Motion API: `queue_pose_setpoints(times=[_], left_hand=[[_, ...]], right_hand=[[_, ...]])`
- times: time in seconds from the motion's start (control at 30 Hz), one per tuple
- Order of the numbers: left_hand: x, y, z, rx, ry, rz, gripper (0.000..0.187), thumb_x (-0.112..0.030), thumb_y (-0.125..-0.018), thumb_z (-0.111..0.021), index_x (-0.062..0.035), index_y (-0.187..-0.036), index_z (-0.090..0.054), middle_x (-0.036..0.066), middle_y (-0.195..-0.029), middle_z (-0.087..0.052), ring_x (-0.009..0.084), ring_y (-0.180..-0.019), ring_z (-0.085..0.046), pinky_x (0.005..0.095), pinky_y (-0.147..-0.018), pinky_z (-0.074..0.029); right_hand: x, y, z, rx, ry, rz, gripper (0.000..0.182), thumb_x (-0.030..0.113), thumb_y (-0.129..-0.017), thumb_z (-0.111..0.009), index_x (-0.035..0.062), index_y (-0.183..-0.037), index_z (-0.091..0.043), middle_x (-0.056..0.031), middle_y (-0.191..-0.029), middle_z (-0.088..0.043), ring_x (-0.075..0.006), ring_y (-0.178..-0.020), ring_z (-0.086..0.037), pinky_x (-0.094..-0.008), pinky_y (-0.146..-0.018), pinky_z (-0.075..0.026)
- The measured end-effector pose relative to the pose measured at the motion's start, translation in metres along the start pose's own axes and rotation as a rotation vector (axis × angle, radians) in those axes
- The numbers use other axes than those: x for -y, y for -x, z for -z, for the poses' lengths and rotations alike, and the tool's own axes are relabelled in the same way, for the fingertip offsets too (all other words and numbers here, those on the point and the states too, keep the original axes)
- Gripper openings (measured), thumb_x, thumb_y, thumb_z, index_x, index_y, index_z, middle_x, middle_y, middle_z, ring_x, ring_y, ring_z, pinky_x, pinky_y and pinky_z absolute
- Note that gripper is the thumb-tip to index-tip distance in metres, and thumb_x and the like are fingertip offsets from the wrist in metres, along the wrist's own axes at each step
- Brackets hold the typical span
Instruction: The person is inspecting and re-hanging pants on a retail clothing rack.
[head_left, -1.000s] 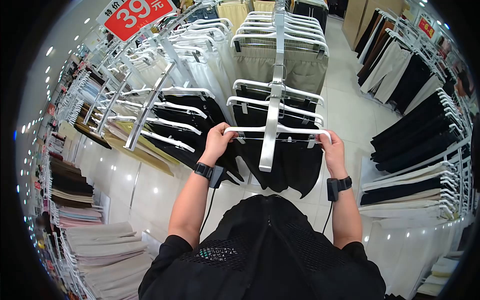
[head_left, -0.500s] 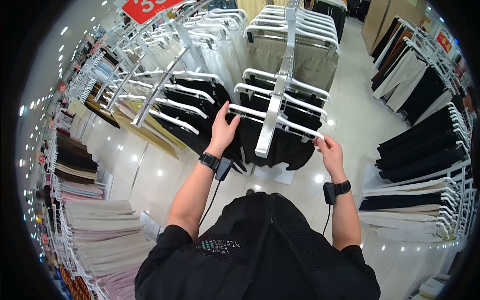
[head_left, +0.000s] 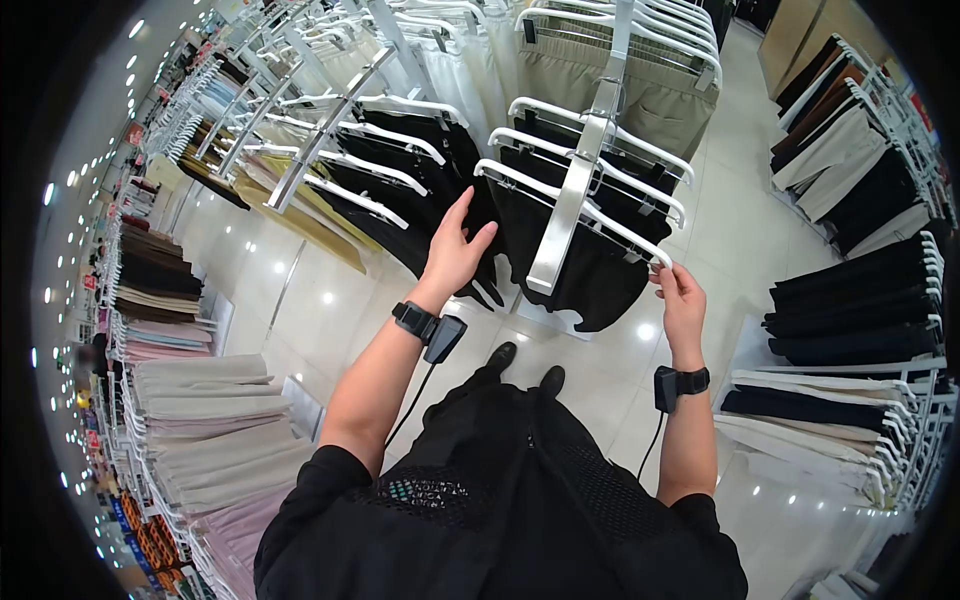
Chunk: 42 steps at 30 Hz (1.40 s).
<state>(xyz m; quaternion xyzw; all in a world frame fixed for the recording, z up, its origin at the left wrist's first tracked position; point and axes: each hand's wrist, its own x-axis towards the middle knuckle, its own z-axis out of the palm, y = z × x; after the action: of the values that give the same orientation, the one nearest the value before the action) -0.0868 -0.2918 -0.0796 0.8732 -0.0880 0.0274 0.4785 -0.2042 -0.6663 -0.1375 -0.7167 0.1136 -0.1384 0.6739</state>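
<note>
Several white clip hangers with black pants hang on a metal display arm [head_left: 572, 215] in front of me. Pinched between the fingertips of my right hand [head_left: 684, 312] is the right end of the nearest white hanger [head_left: 625, 235]. Black pants [head_left: 590, 290] are clipped under this hanger. My left hand [head_left: 458, 252] is open, thumb and fingers apart, a little below and left of the hanger's other end. It appears to touch nothing, though black pants on the neighbouring arm hang just behind its fingertips. Each wrist wears a black strap with a small cabled box.
To the left, a second metal arm [head_left: 330, 130] carries black pants on white hangers [head_left: 355, 202]. Khaki pants [head_left: 660, 110] hang farther back. Racks of folded-over pants line both sides, with light ones [head_left: 215, 440] at left and black ones [head_left: 850, 300] at right. Glossy tiles [head_left: 330, 300] cover the floor.
My left hand has come away from the left end of the nearest hanger and spread open. The right hand stays on the other end. My view has tilted down, showing my shoes.
</note>
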Motion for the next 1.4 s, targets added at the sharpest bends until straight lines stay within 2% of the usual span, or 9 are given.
queue_pose_setpoints(times=[0.53,0.67,0.83,0.87,0.9,1.0,1.23,1.27,1.4], left_hand=[[0.133,0.088,0.095,0.307,0.143,0.091,0.036,-0.022,-0.105,-0.069,-0.001,-0.135,-0.069,0.01,-0.104,-0.078,0.0187,-0.096,-0.073,0.0334,-0.087,-0.057],[0.264,0.155,0.106,0.404,-0.286,0.165,0.043,-0.038,-0.099,-0.071,-0.0035,-0.126,-0.074,0.021,-0.095,-0.076,0.0363,-0.088,-0.074,0.0442,-0.081,-0.058],[0.498,0.32,0.107,0.565,-0.273,0.693,0.041,-0.046,-0.096,-0.068,-0.0074,-0.103,-0.079,0.018,-0.094,-0.078,0.0367,-0.089,-0.074,0.045,-0.08,-0.057],[0.568,0.377,0.104,0.641,-0.626,0.227,0.047,-0.052,-0.096,-0.067,-0.007,-0.098,-0.081,0.019,-0.098,-0.079,0.0373,-0.094,-0.074,0.0469,-0.083,-0.057],[0.546,0.396,0.127,0.659,-0.553,0.733,0.052,-0.055,-0.098,-0.065,-0.0055,-0.1,-0.081,0.02,-0.106,-0.079,0.0396,-0.103,-0.073,0.0482,-0.089,-0.057],[0.543,0.47,0.174,0.545,-0.309,1.137,0.049,-0.048,-0.097,-0.073,-0.0001,-0.105,-0.08,0.022,-0.112,-0.079,0.0374,-0.106,-0.075,0.0447,-0.091,-0.059],[0.584,0.529,0.223,0.286,-0.109,1.343,0.043,-0.044,-0.094,-0.07,-0.0043,-0.109,-0.08,0.021,-0.116,-0.078,0.0386,-0.112,-0.073,0.0473,-0.098,-0.057],[0.577,0.514,0.238,0.504,-0.298,1.044,0.043,-0.044,-0.1,-0.061,-0.006,-0.108,-0.08,0.021,-0.117,-0.077,0.0389,-0.113,-0.072,0.0488,-0.099,-0.056],[0.624,0.464,0.223,0.411,-0.321,0.821,0.045,-0.044,-0.095,-0.058,-0.0056,-0.097,-0.082,0.02,-0.104,-0.079,0.0386,-0.101,-0.074,0.0497,-0.094,-0.057]], right_hand=[[0.007,0.066,-0.033,-0.349,-0.002,-0.036,0.031,0.027,-0.111,-0.062,0.0038,-0.128,-0.072,-0.0049,-0.113,-0.077,-0.0115,-0.097,-0.071,-0.0272,-0.079,-0.053],[-0.107,0.124,-0.075,-0.279,0.202,-0.255,0.031,0.035,-0.109,-0.064,0.0069,-0.115,-0.076,-0.0001,-0.096,-0.074,-0.0078,-0.082,-0.065,-0.0264,-0.068,-0.049],[-0.331,0.303,-0.047,0.476,0.631,-0.602,0.026,0.025,-0.105,-0.065,0.0062,-0.117,-0.077,-0.0081,-0.103,-0.079,-0.0211,-0.088,-0.074,-0.0349,-0.077,-0.06],[-0.411,0.366,-0.014,0.617,0.767,-0.612,0.03,0.028,-0.103,-0.066,0.006,-0.119,-0.077,-0.0123,-0.11,-0.078,-0.0261,-0.102,-0.072,-0.0405,-0.09,-0.057],[-0.404,0.404,-0.022,0.765,0.897,-0.604,0.034,0.03,-0.1,-0.066,0.0059,-0.122,-0.077,-0.0164,-0.117,-0.078,-0.0311,-0.115,-0.071,-0.0462,-0.103,-0.054],[-0.362,0.483,-0.035,0.405,0.827,-0.853,0.034,0.03,-0.1,-0.067,0.006,-0.121,-0.077,-0.0175,-0.119,-0.077,-0.0314,-0.117,-0.07,-0.0468,-0.103,-0.053],[-0.331,0.429,-0.141,0.141,0.694,-0.644,0.033,0.031,-0.1,-0.068,0.0061,-0.12,-0.078,-0.0199,-0.123,-0.076,-0.0321,-0.121,-0.068,-0.0483,-0.103,-0.052],[-0.338,0.401,-0.156,0.123,0.646,-0.566,0.033,0.031,-0.1,-0.068,0.0062,-0.12,-0.078,-0.0202,-0.123,-0.075,-0.0322,-0.122,-0.068,-0.0485,-0.103,-0.052],[-0.26,0.254,-0.263,0.42,0.656,-0.521,0.027,0.024,-0.098,-0.065,0.0021,-0.093,-0.08,-0.011,-0.08,-0.077,-0.021,-0.074,-0.075,-0.0368,-0.071,-0.06]])
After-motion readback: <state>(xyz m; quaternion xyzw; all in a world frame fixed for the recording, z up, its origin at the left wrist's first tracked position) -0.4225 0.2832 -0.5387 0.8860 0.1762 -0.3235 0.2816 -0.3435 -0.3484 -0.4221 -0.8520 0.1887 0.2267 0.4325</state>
